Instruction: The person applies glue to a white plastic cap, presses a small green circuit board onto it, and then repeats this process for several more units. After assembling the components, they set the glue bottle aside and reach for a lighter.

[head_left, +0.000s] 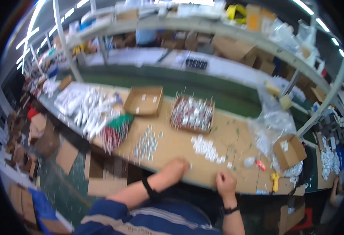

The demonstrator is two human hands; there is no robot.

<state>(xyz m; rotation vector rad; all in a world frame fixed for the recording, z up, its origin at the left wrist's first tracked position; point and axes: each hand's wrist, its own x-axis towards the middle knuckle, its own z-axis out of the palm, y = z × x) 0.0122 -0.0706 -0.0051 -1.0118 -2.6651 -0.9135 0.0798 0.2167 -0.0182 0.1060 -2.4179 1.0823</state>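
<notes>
Your light comes from tube lamps point(303, 6) high above and beyond the bench point(174, 143), burnt out to white streaks. You have the bench top fairly bright and even, while the space beneath its near edge falls dark. You catch pale glare on the clear plastic point(275, 119) toward the bench's right end. Blur smears the small white pieces point(207, 149) on it, and fisheye distortion bows its surroundings into a black rim

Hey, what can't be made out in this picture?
All in the head view:
- Left hand: blur hides whether it grips anything.
- Right hand: its curled pose hides the palm.
- White pieces: too small and blurred for detail.
- Carton: heaped contents cover its floor.
</notes>
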